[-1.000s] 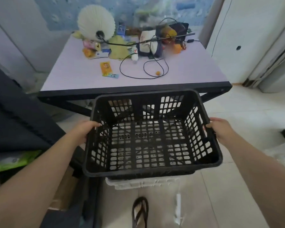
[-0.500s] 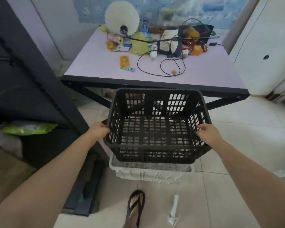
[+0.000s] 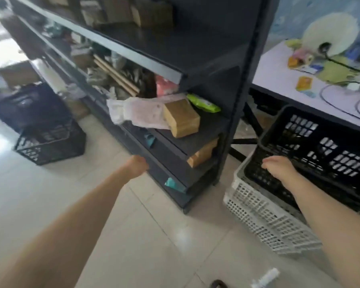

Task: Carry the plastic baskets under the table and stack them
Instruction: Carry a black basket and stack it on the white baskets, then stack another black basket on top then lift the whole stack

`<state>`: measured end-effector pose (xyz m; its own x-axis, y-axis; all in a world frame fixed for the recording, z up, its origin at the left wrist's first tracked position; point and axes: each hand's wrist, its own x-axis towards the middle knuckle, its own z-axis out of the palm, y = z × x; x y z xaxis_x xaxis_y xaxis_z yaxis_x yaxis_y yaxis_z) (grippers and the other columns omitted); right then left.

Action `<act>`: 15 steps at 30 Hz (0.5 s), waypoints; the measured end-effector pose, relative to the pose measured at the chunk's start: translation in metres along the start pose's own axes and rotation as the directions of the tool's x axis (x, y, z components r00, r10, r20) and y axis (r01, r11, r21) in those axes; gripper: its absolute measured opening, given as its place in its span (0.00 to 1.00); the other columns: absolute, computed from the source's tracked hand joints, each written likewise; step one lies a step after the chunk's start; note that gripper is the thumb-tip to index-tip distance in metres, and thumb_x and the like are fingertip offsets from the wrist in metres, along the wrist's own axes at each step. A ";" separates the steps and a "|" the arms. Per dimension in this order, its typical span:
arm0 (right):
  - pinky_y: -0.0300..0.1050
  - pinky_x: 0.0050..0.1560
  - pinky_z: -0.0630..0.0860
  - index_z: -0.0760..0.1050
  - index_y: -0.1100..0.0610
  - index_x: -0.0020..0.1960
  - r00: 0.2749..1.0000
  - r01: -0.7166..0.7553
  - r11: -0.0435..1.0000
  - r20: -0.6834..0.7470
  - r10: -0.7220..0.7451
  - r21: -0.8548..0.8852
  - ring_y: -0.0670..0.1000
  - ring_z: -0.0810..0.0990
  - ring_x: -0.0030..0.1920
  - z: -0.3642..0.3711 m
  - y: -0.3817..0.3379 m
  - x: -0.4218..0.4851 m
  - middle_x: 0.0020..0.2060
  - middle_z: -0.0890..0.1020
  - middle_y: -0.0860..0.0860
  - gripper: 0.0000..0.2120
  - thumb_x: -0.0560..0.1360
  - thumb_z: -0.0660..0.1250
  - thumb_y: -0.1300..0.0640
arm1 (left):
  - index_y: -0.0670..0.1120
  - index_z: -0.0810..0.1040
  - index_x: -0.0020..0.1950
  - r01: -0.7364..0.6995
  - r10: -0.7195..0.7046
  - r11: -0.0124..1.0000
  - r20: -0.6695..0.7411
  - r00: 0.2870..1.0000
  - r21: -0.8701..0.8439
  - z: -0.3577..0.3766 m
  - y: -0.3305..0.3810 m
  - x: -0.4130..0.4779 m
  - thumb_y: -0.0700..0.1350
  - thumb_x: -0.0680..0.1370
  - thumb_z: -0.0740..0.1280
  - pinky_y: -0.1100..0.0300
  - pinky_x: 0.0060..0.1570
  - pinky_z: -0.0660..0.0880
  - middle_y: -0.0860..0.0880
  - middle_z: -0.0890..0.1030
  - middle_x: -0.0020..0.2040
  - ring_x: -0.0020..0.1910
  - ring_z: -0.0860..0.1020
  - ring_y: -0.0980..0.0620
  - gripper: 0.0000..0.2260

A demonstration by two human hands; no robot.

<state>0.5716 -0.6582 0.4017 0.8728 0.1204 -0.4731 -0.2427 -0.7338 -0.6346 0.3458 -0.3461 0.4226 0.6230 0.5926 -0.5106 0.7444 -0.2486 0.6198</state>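
Note:
A black plastic basket [image 3: 312, 142] sits nested in a white plastic basket [image 3: 264, 219] on the floor at the right, partly under the lilac table [image 3: 279, 73]. My right hand [image 3: 280, 168] hovers at the black basket's near left rim with fingers loosely spread, gripping nothing. My left hand [image 3: 136, 166] is out in front of the dark shelf unit's bottom shelf, fingers curled in and holding nothing. A second black basket [image 3: 50, 144] stands on the floor at the far left with dark things in it.
A tall dark shelf unit [image 3: 195, 84] with boxes and bags fills the middle, between the two black baskets. The table carries a white fan [image 3: 330, 36], cables and small items. Pale floor tiles [image 3: 133, 235] lie ahead. A white bottle [image 3: 265, 279] lies by my feet.
The black basket has gone down into the white one. My left hand has left it and swung left. My view has turned left towards the shelves and the other black basket.

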 end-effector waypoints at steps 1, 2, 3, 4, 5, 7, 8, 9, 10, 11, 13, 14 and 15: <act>0.50 0.60 0.72 0.74 0.60 0.66 0.999 0.027 1.000 0.030 -0.026 -0.014 0.58 0.75 0.61 0.028 -0.019 -0.013 0.64 0.76 0.56 0.18 0.76 0.64 0.61 | 0.42 0.69 0.37 0.029 -0.031 0.999 -0.048 0.998 -0.042 -0.027 -0.034 -0.009 0.34 0.77 0.61 0.63 0.29 0.62 0.46 0.70 0.35 0.30 0.65 0.52 0.10; 0.50 0.60 0.72 0.74 0.59 0.66 0.996 0.057 0.998 0.064 -0.055 -0.035 0.58 0.75 0.60 0.057 -0.037 -0.027 0.64 0.75 0.56 0.18 0.76 0.64 0.61 | 0.42 0.70 0.37 0.054 -0.063 0.995 -0.099 0.993 -0.085 -0.053 -0.067 -0.019 0.33 0.77 0.62 0.62 0.30 0.61 0.45 0.70 0.37 0.31 0.66 0.50 0.09; 0.52 0.62 0.72 0.74 0.59 0.65 0.991 0.091 0.994 0.107 -0.085 -0.055 0.58 0.75 0.60 0.089 -0.052 -0.043 0.63 0.76 0.56 0.18 0.76 0.65 0.60 | 0.41 0.71 0.39 0.086 -0.102 0.990 -0.147 0.984 -0.113 -0.080 -0.102 -0.031 0.34 0.77 0.63 0.62 0.33 0.62 0.44 0.71 0.39 0.34 0.68 0.48 0.07; 0.55 0.63 0.72 0.75 0.60 0.65 0.981 0.125 0.990 0.158 -0.112 -0.069 0.58 0.75 0.60 0.124 -0.065 -0.060 0.62 0.77 0.57 0.17 0.76 0.65 0.60 | 0.40 0.72 0.42 0.122 -0.148 0.983 -0.194 0.970 -0.137 -0.107 -0.136 -0.044 0.35 0.76 0.64 0.62 0.35 0.63 0.44 0.71 0.39 0.38 0.69 0.47 0.04; 0.57 0.64 0.72 0.75 0.60 0.64 0.969 0.142 0.987 0.213 -0.122 -0.081 0.58 0.75 0.58 0.161 -0.077 -0.076 0.59 0.78 0.57 0.17 0.76 0.66 0.60 | 0.40 0.73 0.46 0.155 -0.192 0.974 -0.237 0.952 -0.165 -0.135 -0.171 -0.057 0.35 0.76 0.65 0.62 0.34 0.64 0.44 0.72 0.37 0.40 0.70 0.47 0.02; 0.56 0.60 0.73 0.75 0.61 0.63 0.946 0.161 0.984 0.295 -0.130 -0.081 0.57 0.75 0.54 0.233 -0.102 -0.114 0.56 0.77 0.57 0.16 0.75 0.66 0.61 | 0.40 0.73 0.47 0.216 -0.278 0.950 -0.291 0.915 -0.227 -0.189 -0.245 -0.081 0.35 0.75 0.65 0.65 0.27 0.64 0.44 0.71 0.33 0.35 0.70 0.46 0.03; 0.56 0.59 0.73 0.76 0.61 0.61 0.935 0.175 0.982 0.323 -0.144 -0.069 0.57 0.74 0.53 0.269 -0.116 -0.134 0.56 0.77 0.57 0.15 0.75 0.66 0.62 | 0.39 0.73 0.47 0.246 -0.318 0.937 -0.313 0.895 -0.249 -0.216 -0.281 -0.093 0.36 0.75 0.65 0.65 0.28 0.63 0.42 0.72 0.34 0.34 0.70 0.46 0.02; 0.55 0.57 0.74 0.77 0.61 0.59 0.923 0.194 0.979 0.349 -0.163 -0.057 0.57 0.74 0.52 0.304 -0.133 -0.155 0.57 0.78 0.58 0.13 0.75 0.66 0.63 | 0.39 0.74 0.47 0.272 -0.357 0.922 -0.332 0.873 -0.276 -0.243 -0.315 -0.105 0.37 0.76 0.64 0.64 0.31 0.64 0.40 0.74 0.38 0.37 0.71 0.45 0.02; 0.55 0.56 0.74 0.77 0.62 0.58 0.907 0.215 0.976 0.379 -0.185 -0.039 0.56 0.74 0.51 0.338 -0.153 -0.178 0.56 0.78 0.59 0.12 0.75 0.66 0.64 | 0.39 0.74 0.47 0.292 -0.393 0.905 -0.349 0.851 -0.309 -0.269 -0.347 -0.116 0.38 0.76 0.64 0.62 0.35 0.66 0.39 0.74 0.41 0.40 0.72 0.44 0.03; 0.54 0.55 0.74 0.77 0.62 0.57 0.889 0.244 0.969 0.407 -0.210 -0.034 0.56 0.73 0.51 0.368 -0.171 -0.200 0.56 0.78 0.60 0.12 0.75 0.66 0.64 | 0.38 0.75 0.48 0.307 -0.423 0.890 -0.361 0.831 -0.336 -0.293 -0.376 -0.126 0.38 0.76 0.64 0.60 0.38 0.67 0.39 0.75 0.43 0.42 0.72 0.44 0.04; 0.53 0.57 0.74 0.77 0.64 0.58 0.838 0.336 0.940 0.474 -0.271 -0.057 0.55 0.73 0.51 0.424 -0.212 -0.241 0.53 0.77 0.59 0.13 0.75 0.65 0.64 | 0.39 0.75 0.49 0.322 -0.468 0.863 -0.377 0.799 -0.389 -0.332 -0.422 -0.142 0.39 0.76 0.63 0.59 0.39 0.67 0.39 0.75 0.45 0.43 0.73 0.44 0.05; 0.52 0.57 0.73 0.77 0.65 0.60 0.806 0.381 0.923 0.508 -0.304 -0.052 0.54 0.73 0.51 0.450 -0.234 -0.258 0.51 0.77 0.57 0.14 0.75 0.65 0.65 | 0.39 0.75 0.50 0.320 -0.482 0.850 -0.372 0.793 -0.418 -0.350 -0.439 -0.146 0.39 0.77 0.63 0.58 0.40 0.67 0.39 0.76 0.45 0.44 0.73 0.44 0.05; 0.51 0.56 0.73 0.77 0.64 0.60 0.783 0.408 0.912 0.528 -0.330 -0.035 0.54 0.73 0.51 0.474 -0.256 -0.272 0.51 0.77 0.57 0.15 0.74 0.65 0.65 | 0.39 0.75 0.51 0.317 -0.491 0.840 -0.366 0.791 -0.441 -0.367 -0.455 -0.147 0.39 0.77 0.63 0.57 0.42 0.67 0.39 0.76 0.46 0.44 0.73 0.44 0.05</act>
<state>0.1952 -0.1855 0.4034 0.5399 0.6892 -0.4833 0.1496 -0.6436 -0.7506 -0.1726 -0.0386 0.4346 0.0392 0.8711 -0.4895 0.7168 0.3168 0.6211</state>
